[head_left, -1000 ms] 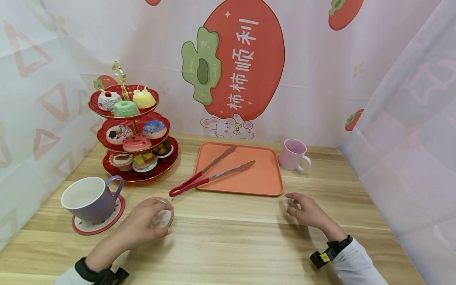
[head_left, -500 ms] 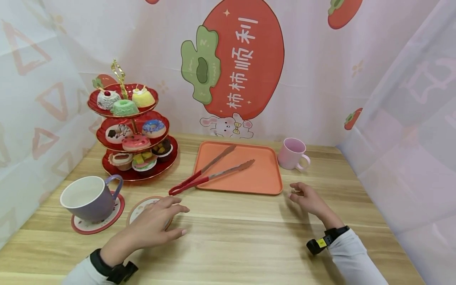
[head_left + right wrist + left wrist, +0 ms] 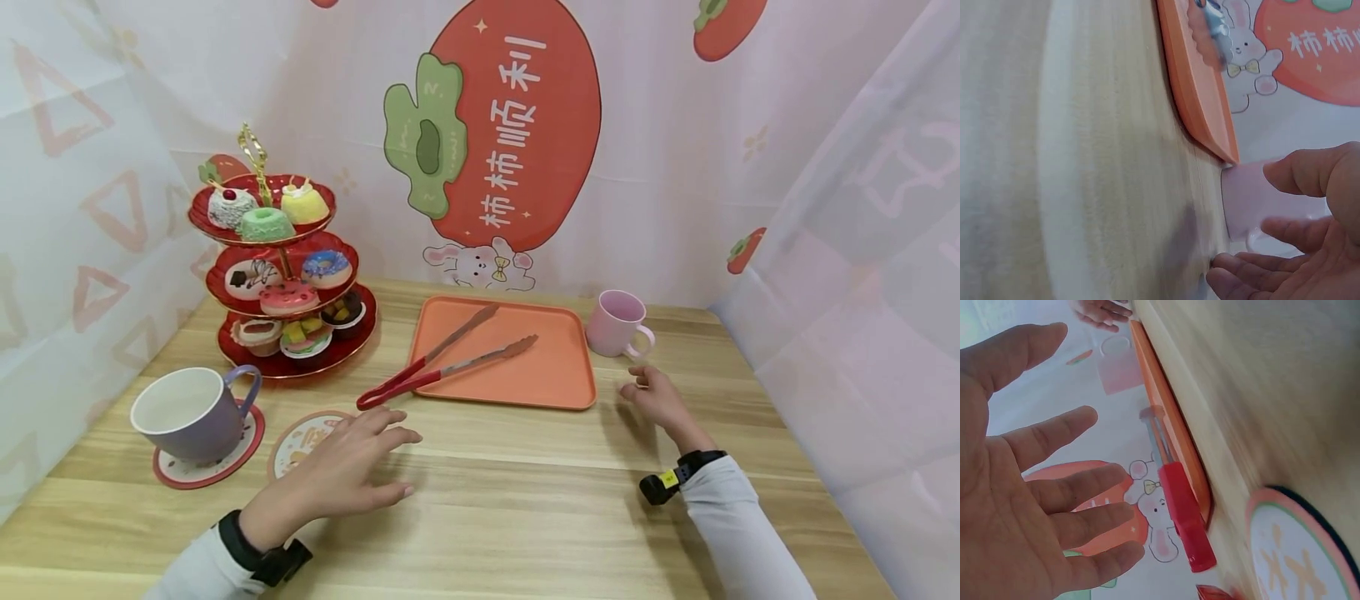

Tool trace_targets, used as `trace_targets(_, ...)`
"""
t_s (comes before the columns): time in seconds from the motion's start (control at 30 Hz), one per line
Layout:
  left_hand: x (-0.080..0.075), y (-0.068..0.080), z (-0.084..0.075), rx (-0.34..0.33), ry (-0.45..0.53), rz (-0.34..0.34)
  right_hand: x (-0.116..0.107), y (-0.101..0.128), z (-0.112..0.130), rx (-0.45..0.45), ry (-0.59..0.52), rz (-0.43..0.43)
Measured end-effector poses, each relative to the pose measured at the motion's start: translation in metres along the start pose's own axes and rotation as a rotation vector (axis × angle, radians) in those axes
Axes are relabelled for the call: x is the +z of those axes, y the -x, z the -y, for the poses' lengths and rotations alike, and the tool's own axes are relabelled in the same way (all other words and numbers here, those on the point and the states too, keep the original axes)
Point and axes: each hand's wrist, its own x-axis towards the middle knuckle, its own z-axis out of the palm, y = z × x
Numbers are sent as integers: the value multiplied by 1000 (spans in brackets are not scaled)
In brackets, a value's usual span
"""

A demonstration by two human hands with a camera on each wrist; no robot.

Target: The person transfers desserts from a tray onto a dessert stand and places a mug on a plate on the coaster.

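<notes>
Fingers of the left hand [image 3: 337,479] are being held straight and spread above the wooden table [image 3: 525,500], with nothing gripped between them; the left wrist view is showing the open palm [image 3: 1016,506] with every finger apart. Just beside this hand, partly covered by its fingers in the head view, a round coaster [image 3: 300,437] with an orange rim is lying flat on the table. Red-handled tongs [image 3: 442,367] are being seen a little beyond the fingertips, their handle end resting on the table and their metal tips lying on the orange tray [image 3: 555,379].

The right hand [image 3: 656,396] is being held low over the table just past the tray's right front corner, its fingers loosely bent and nothing being gripped (in the right wrist view the fingers are parted, with the cup showing between them). The pink mug [image 3: 618,325] is standing upright just beyond this hand, near but not being touched as far as can be told, with its handle turned toward the hand.

To the far left a lilac cup [image 3: 191,412] is sitting on a red-rimmed coaster [image 3: 206,471], and behind it a red three-tier stand [image 3: 281,283] is being filled with small cakes and doughnuts.
</notes>
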Motion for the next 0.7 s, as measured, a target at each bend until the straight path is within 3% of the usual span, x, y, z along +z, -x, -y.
trace_targets(0.1, 0, -5, -3, 32, 14, -4, -3, -5, 0, 49, -25, -34)
trace_targets(0.3, 5, -13, -13, 94, 37, 8, -7, -22, -2, 129, -199, -123)
trace_targets(0.7, 15, -25, -26, 186, -25, 36, -12, -43, -6, 175, -516, -152)
